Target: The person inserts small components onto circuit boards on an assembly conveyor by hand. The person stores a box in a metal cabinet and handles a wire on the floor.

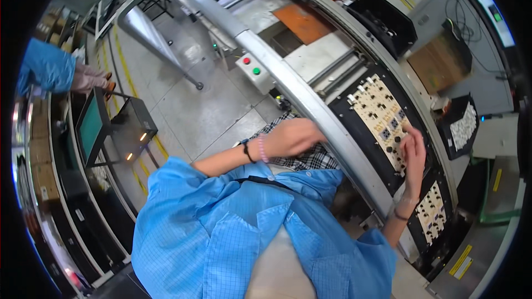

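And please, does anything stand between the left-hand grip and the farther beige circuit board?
Yes: the silver metal rail runs between the left-hand grip and the farther beige circuit board.

Grey slab floor with yellow lines, shelving along the left

The long silver metal rail has a smooth, softly glossy finish. To its right, the tan rectangular circuit board looks matt, its small black parts shinier, on a dull black flat carrier. Nearest, the light-blue grid-patterned jacket is matt woven cloth, beside black-and-white plaid cloth. At far right, the brown flat-sided box looks like matt cardboard; the deep black bin looks like plastic.
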`<state>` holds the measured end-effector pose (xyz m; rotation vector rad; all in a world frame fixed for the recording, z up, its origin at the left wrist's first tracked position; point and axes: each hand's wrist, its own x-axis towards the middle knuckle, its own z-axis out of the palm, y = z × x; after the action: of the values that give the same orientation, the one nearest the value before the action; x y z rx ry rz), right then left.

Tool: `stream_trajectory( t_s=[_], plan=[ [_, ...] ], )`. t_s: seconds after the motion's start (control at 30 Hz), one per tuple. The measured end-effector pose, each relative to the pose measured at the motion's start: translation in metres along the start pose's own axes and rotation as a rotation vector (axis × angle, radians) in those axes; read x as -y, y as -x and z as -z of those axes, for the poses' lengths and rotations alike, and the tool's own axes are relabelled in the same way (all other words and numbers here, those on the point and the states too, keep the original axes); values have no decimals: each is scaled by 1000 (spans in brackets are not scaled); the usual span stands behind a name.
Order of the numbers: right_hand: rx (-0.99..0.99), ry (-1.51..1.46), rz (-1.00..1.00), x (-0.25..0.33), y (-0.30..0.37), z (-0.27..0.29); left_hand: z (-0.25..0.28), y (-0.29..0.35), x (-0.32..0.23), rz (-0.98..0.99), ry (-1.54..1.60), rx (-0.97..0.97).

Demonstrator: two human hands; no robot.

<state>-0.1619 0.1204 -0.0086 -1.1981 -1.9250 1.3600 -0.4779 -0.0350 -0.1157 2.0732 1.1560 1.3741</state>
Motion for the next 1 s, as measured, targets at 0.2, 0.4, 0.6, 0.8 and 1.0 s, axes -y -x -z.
stream_trajectory(
  t_s=[0.2,0.4,0.6,0.8,1.0],
  plan=[
    [190,-650,-36,12,45,-68,-7,115,81,727,46,-630],
    [-1,-411,128,31,46,-139,-16,97,86,830,-203,-464],
    [46,-422,63,9,65,-186,-27,96,95,714,-166,-590],
    [130,-389,-45,10,59,-196,-33,95,93,691,-117,-600],
    [12,-202,-14,31,5,-166,-9,97,110,792,-220,-424]
  ],
)
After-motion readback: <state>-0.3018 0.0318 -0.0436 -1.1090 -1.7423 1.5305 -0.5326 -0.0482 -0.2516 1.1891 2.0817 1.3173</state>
